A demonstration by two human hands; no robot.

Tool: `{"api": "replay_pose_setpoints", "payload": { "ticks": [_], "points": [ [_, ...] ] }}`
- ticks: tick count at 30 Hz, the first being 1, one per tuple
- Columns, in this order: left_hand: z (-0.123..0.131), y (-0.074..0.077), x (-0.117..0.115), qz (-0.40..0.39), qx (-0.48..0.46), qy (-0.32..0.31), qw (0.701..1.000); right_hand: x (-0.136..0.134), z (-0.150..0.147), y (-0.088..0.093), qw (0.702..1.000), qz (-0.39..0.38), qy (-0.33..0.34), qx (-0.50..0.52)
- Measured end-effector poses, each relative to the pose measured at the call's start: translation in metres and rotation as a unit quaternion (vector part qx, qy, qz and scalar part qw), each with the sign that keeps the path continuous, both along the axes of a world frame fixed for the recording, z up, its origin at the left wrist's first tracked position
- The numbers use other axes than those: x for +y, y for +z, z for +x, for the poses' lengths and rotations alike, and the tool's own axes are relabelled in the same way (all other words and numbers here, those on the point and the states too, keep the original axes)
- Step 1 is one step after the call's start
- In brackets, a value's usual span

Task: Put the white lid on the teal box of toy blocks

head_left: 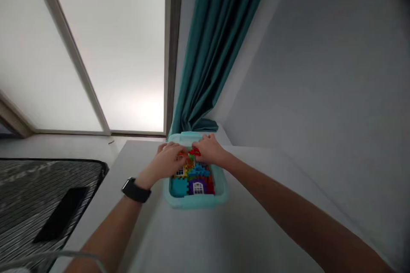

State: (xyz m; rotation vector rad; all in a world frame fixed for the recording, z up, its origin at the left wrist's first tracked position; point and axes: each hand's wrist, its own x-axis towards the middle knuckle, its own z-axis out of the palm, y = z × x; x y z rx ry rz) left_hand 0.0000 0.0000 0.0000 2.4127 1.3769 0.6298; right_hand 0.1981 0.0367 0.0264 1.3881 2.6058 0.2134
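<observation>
A light turquoise plastic tub [196, 202] holds colourful interlocking building pieces. Among them lie a purple piece with a white window [197, 187], a flat blue square [179, 187], a toothed blue piece [199, 170] and a yellow window piece [181, 172]. My right hand [209, 149] reaches over the tub's far right side, its fingers closed on a small red plastic piece [194, 151]. At the far left side, my left hand [169, 160] curls its fingers down by an orange piece [181, 157]. Its fingertips are partly hidden, so what they grip is unclear.
The tub stands on a white tabletop [185, 239] near a grey wall [320, 72]. Behind it hangs a teal curtain [218, 42] beside frosted panels [112, 30]. A black phone-like slab [62, 213] lies on a dark striped surface [28, 192] at left. A pale cable [73, 254] crosses the lower left.
</observation>
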Motion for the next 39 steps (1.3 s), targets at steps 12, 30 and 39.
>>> {"api": "replay_pose_setpoints", "payload": {
  "ticks": [12, 30, 39],
  "points": [
    [0.014, 0.004, -0.050, 0.005, -0.025, 0.126, 0.992, 0.011, 0.013, -0.004, 0.984, -0.053, 0.100, 0.140],
    [-0.094, 0.014, -0.003, 0.130, 0.095, -0.175, 0.971, -0.022, 0.026, 0.008, 0.971, -0.091, 0.127, 0.179],
    [-0.084, 0.002, -0.025, 0.109, 0.030, -0.207, 0.972, -0.015, 0.020, 0.012, 0.974, -0.063, 0.165, 0.143]
  ]
}}
